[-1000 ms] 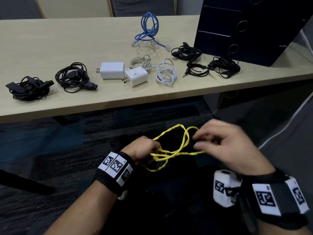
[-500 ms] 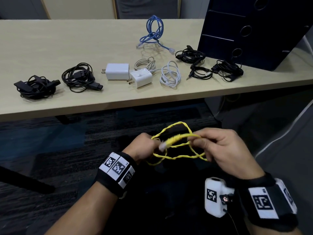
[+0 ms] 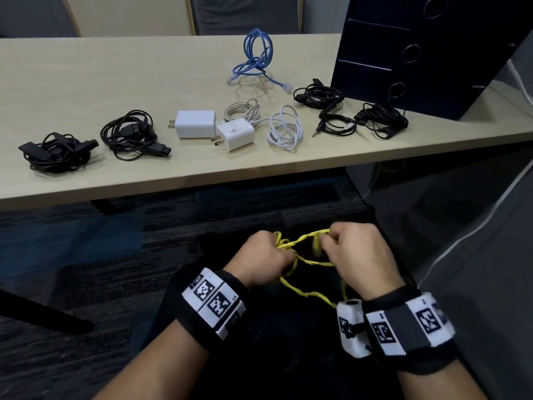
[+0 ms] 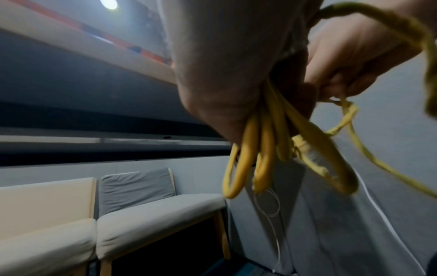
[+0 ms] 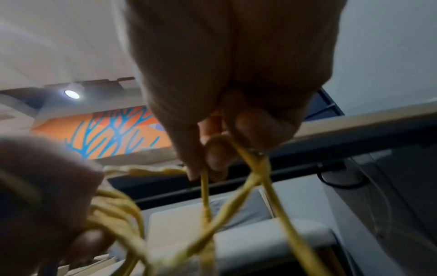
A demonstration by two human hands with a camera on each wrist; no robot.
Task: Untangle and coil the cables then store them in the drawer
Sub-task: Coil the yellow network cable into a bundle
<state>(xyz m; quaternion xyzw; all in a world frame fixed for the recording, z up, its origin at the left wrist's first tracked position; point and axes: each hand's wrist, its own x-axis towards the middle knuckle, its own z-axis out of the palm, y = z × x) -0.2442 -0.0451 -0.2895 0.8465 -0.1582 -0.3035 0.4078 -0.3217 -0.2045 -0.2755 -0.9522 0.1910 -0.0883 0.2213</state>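
Observation:
A yellow cable is held between both hands over my lap, below the table's front edge. My left hand grips a bundle of its loops, which hang out of the fist. My right hand pinches a strand of the same cable between thumb and fingers, close to the left hand. A loose length droops toward my right wrist. The dark drawer unit stands at the table's right end, its drawers closed.
On the wooden table lie two black cable bundles at left, two white chargers, white cables, a blue cable further back and more black cables by the drawer unit. Dark carpet lies below.
My two hands have come closer together and the wide yellow loop between them has shrunk. The right hand has moved left toward the left fist with its strand.

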